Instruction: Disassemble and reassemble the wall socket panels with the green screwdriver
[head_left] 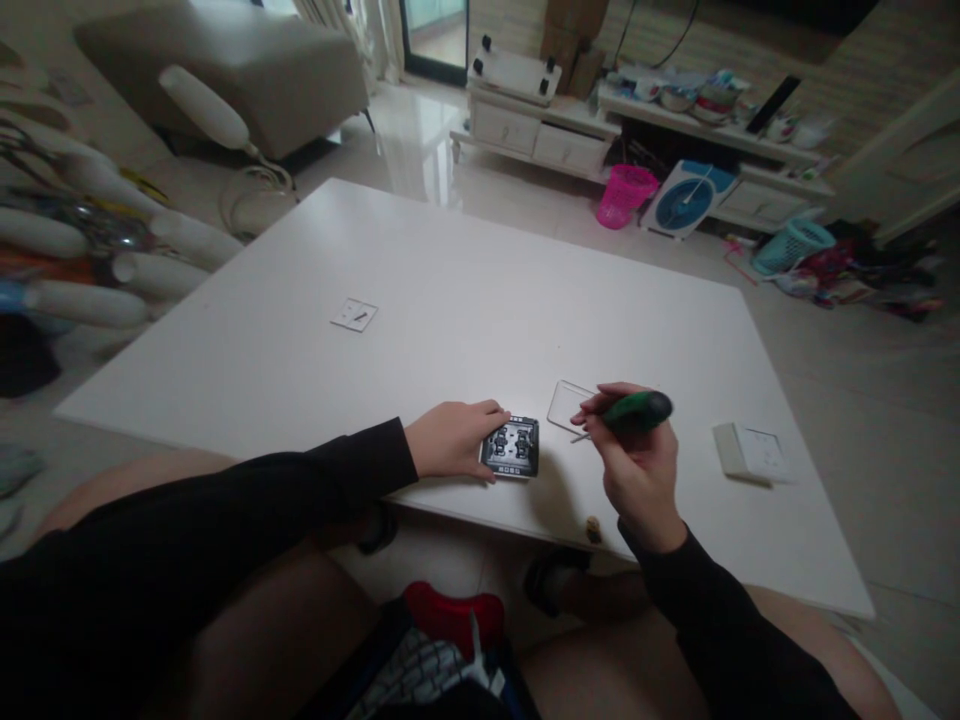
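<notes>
Near the front edge of the white table (465, 330), my left hand (454, 438) grips a black square switch or socket module (517, 447) by its left side, thumb and fingers on opposite edges. My right hand (637, 465) is closed round the green handle of a screwdriver (634, 411). Its thin shaft points left, a little apart from the module. Behind the right fingers lies a flat square frame (566, 405), partly hidden by the hand. A small brownish piece (593, 528), too small to name, sits by the table edge below.
A white socket plate (355, 315) lies at the left of the table. To the right stands a white boxy piece (750, 452). Beyond the table are a pink basket (626, 195), a blue fan (686, 200) and a low cabinet (536, 135).
</notes>
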